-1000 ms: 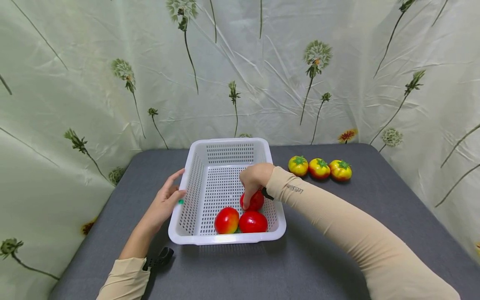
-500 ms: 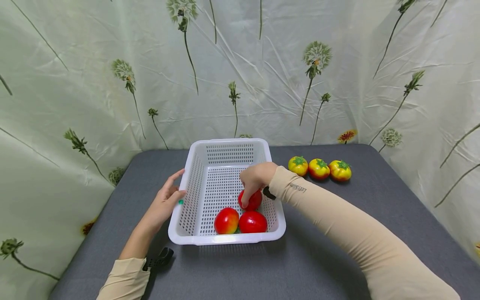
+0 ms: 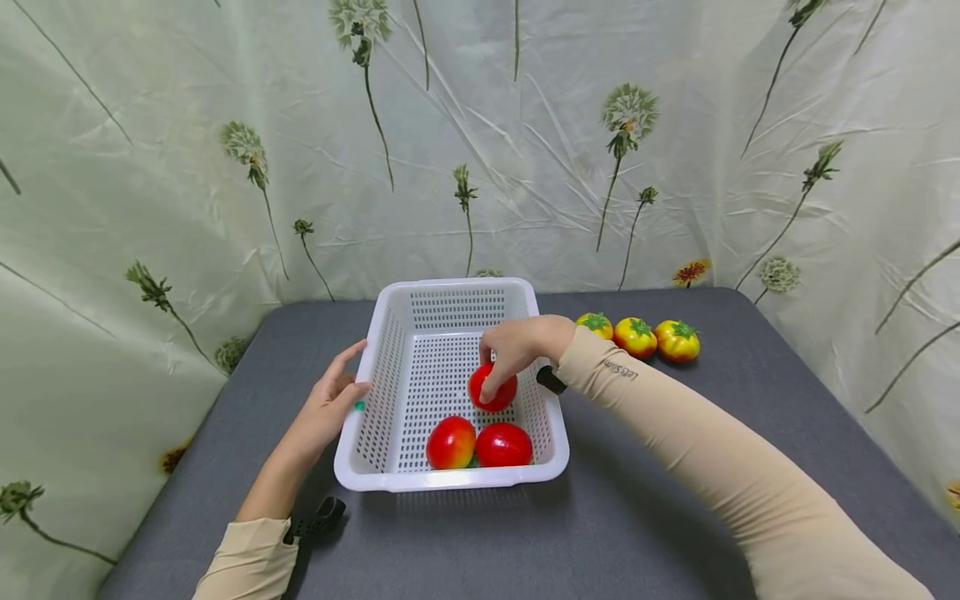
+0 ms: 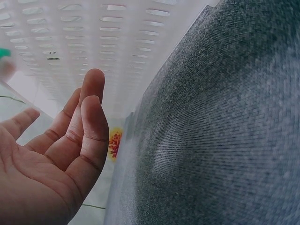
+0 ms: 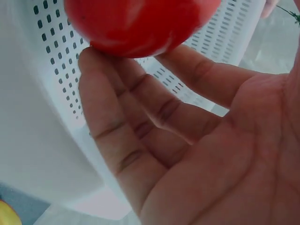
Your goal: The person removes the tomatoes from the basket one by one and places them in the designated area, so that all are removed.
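A white slotted plastic basket (image 3: 551, 462) stands on the grey table. My right hand (image 3: 517, 346) reaches in over its right side and pinches a red tomato (image 3: 495, 393) between thumb and fingertips. The right wrist view shows this tomato (image 5: 140, 23) at the fingertips, with the palm (image 5: 225, 164) away from it. Two more red tomatoes, one with a yellowish side (image 3: 452, 442) and one all red (image 3: 504, 445), lie at the basket's near wall. My left hand (image 3: 330, 400) is at the left rim, thumb and forefinger touching it; its other fingers (image 4: 93, 122) are loosely bent beside the outer wall.
To the right of the basket, three yellow-red tomatoes with green tops sit in a row, the nearest one (image 3: 595, 325) partly behind my right sleeve (image 3: 675, 425). A flower-printed curtain (image 3: 420, 225) hangs behind the table (image 3: 450, 550).
My right hand has raised the gripped tomato slightly and shifted it left and farther back, opening a gap to the two at the near wall. The left hand stays at the rim.
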Motion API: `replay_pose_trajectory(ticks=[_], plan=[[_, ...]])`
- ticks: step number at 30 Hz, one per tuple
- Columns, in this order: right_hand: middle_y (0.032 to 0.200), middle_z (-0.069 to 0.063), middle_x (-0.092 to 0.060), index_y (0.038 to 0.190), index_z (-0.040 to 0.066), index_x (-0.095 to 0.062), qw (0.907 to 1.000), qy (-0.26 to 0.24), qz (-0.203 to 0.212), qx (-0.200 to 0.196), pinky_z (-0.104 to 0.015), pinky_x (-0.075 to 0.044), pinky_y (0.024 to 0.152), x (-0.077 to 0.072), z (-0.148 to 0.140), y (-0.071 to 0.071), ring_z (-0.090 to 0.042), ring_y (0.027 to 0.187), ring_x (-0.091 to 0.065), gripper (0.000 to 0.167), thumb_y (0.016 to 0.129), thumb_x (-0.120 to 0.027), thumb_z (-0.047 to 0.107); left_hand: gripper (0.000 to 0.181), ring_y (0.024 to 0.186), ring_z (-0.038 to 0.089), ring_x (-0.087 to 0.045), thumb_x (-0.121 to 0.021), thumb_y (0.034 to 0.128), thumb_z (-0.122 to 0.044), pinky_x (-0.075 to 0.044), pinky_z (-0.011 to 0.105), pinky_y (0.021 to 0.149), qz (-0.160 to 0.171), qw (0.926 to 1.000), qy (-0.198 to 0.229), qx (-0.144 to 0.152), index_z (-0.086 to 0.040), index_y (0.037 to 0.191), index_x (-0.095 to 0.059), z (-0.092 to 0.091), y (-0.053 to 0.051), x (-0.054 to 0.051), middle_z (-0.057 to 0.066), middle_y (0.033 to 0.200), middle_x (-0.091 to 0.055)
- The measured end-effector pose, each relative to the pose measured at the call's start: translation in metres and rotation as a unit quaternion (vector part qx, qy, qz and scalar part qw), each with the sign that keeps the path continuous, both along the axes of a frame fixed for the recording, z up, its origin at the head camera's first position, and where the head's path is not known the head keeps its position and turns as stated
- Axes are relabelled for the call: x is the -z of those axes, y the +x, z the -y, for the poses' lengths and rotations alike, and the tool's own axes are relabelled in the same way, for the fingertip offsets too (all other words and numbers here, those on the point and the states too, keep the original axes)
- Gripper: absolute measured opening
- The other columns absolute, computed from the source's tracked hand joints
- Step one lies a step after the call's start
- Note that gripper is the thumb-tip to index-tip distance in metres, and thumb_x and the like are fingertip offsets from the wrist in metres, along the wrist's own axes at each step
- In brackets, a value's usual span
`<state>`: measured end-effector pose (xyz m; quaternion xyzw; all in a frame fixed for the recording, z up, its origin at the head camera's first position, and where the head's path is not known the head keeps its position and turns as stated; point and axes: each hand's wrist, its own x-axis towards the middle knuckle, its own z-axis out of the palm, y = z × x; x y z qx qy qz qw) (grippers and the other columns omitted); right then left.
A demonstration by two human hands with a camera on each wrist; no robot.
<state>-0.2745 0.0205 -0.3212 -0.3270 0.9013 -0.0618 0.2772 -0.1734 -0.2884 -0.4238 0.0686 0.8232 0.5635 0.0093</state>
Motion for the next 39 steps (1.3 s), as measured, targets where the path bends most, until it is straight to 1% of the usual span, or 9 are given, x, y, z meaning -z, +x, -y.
replay_pose_trajectory(ticks=[3,6,11,20,24,30,35,39], plan=[[0.109,-0.003,-0.071,0.116,0.009,-0.069,0.9996,-0.024,0.012,0.002,-0.028,-0.059,0.081,-0.003,-0.003,-0.001,-0.017,0.098,-0.064,0.046,0.086,-0.084,0.041,0.067,0.099,0.031,-0.072,-0.046,0.1126,-0.017,-0.064,0.038,0.075,0.0,1.0,-0.001,-0.002,-0.027,0.173,-0.018,0.0,0.0,0.0,0.033,0.131,-0.058],[0.106,-0.004,-0.072,0.115,0.008,-0.069,0.9989,-0.045,0.014,-0.003,-0.027,-0.059,0.08,-0.005,-0.005,-0.002,-0.017,0.096,-0.065,0.044,0.087,-0.084,0.039,0.067,0.099,0.03,-0.072,-0.046,0.1125,-0.016,-0.064,0.038,0.075,0.0,1.0,-0.003,-0.004,-0.027,0.173,-0.018,0.0,0.001,0.0,0.032,0.131,-0.058],[0.103,-0.003,-0.074,0.112,0.01,-0.07,0.9974,-0.071,0.007,-0.013,-0.027,-0.058,0.079,-0.009,-0.008,-0.003,-0.017,0.094,-0.065,0.04,0.088,-0.083,0.04,0.067,0.098,0.029,-0.072,-0.046,0.1126,-0.017,-0.064,0.038,0.074,0.003,1.0,-0.003,-0.005,-0.027,0.173,-0.019,-0.001,0.001,0.0,0.032,0.129,-0.059],[0.111,-0.005,-0.073,0.12,0.01,-0.067,0.9935,-0.111,0.018,-0.011,-0.028,-0.06,0.082,-0.016,-0.022,-0.001,-0.018,0.099,-0.065,0.045,0.088,-0.082,0.038,0.067,0.099,0.029,-0.073,-0.046,0.1126,-0.017,-0.064,0.038,0.075,0.005,1.0,0.002,-0.004,-0.028,0.173,-0.019,-0.002,0.001,-0.001,0.032,0.131,-0.058],[0.115,-0.007,-0.073,0.123,0.01,-0.067,0.99,-0.139,0.017,-0.021,-0.03,-0.061,0.084,-0.019,-0.031,-0.002,-0.02,0.1,-0.067,0.044,0.089,-0.08,0.035,0.067,0.098,0.03,-0.073,-0.046,0.1126,-0.017,-0.065,0.039,0.074,0.006,1.0,0.003,-0.003,-0.028,0.173,-0.018,-0.002,0.0,-0.001,0.032,0.13,-0.058],[0.121,-0.011,-0.071,0.128,0.008,-0.064,0.9845,-0.175,0.017,-0.01,-0.032,-0.061,0.09,-0.022,-0.041,-0.002,-0.021,0.102,-0.069,0.049,0.09,-0.081,0.034,0.067,0.098,0.03,-0.073,-0.046,0.1129,-0.018,-0.064,0.039,0.074,0.007,0.9999,0.0,-0.008,-0.028,0.173,-0.018,0.0,0.0,-0.001,0.032,0.129,-0.058],[0.12,-0.009,-0.072,0.128,0.009,-0.063,0.9788,-0.204,0.015,-0.013,-0.033,-0.062,0.092,-0.021,-0.048,-0.001,-0.022,0.104,-0.07,0.048,0.09,-0.081,0.033,0.067,0.098,0.03,-0.073,-0.046,0.1128,-0.017,-0.065,0.039,0.074,0.003,0.9999,-0.003,-0.01,-0.029,0.172,-0.019,0.0,0.0,-0.001,0.031,0.129,-0.058],[0.12,-0.007,-0.072,0.131,0.009,-0.062,0.9756,-0.219,0.02,-0.001,-0.034,-0.061,0.093,-0.019,-0.054,0.001,-0.021,0.106,-0.069,0.05,0.09,-0.08,0.033,0.067,0.097,0.03,-0.073,-0.046,0.1126,-0.017,-0.065,0.039,0.074,0.0,1.0,-0.002,-0.008,-0.029,0.172,-0.019,-0.001,0.0,-0.001,0.032,0.129,-0.058]])
